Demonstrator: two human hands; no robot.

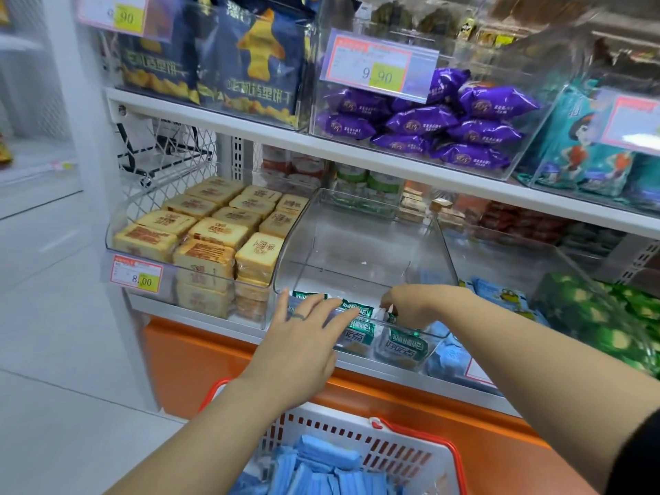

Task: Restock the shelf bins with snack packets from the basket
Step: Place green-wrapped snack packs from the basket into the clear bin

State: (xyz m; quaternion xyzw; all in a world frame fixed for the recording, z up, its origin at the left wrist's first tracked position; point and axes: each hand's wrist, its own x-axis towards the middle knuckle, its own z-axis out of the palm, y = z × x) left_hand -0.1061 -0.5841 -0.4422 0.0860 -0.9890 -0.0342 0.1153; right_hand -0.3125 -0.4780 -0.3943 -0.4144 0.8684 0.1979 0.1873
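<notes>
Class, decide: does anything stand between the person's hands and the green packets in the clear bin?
Nothing visible does. The clear bin is open on top; the left hand lays straight fingers over its front rim onto the green packets, and the right hand pinches one inside.

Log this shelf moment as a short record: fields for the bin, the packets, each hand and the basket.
clear bin: middle of the lower shelf, mostly bare inside
green packets: a few, lying at the bin's front
left hand: fingers straight, reaching over the front lip onto the packets
right hand: inside the bin, fingers curled, apparently pinching one green packet
basket: below the shelf, white with red rim, holds blue packets
left neighbour: bin of yellow cake packs
</notes>
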